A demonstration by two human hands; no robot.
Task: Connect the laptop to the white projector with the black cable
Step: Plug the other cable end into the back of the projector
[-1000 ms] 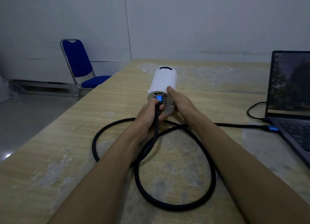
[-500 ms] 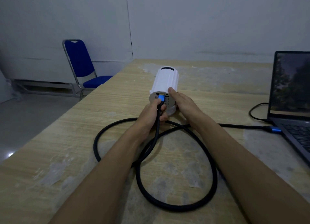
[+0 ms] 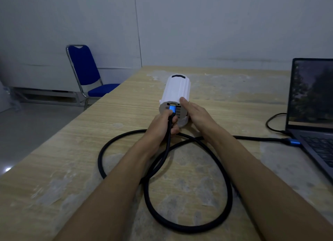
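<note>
The white projector point(image 3: 177, 89) lies on its side in the middle of the wooden table point(image 3: 54, 159), its rear panel facing me. My left hand point(image 3: 162, 122) pinches the blue plug point(image 3: 172, 108) of the black cable point(image 3: 189, 228), and the plug's tip is against a port on that rear panel. My right hand point(image 3: 196, 114) rests against the projector's right side, steadying it. The cable loops over the table in front of me and runs right to a second blue plug point(image 3: 292, 142) at the side of the open laptop point(image 3: 313, 114).
A blue chair point(image 3: 84, 73) with a metal frame stands on the floor beyond the table's left edge. A thin black cord point(image 3: 270, 123) curls behind the laptop's left side. Grey walls close off the back.
The view has shifted slightly. My left hand has kept the blue plug at the projector's rear panel, and more of the plug shows above my fingers. My right hand stays on the projector.
</note>
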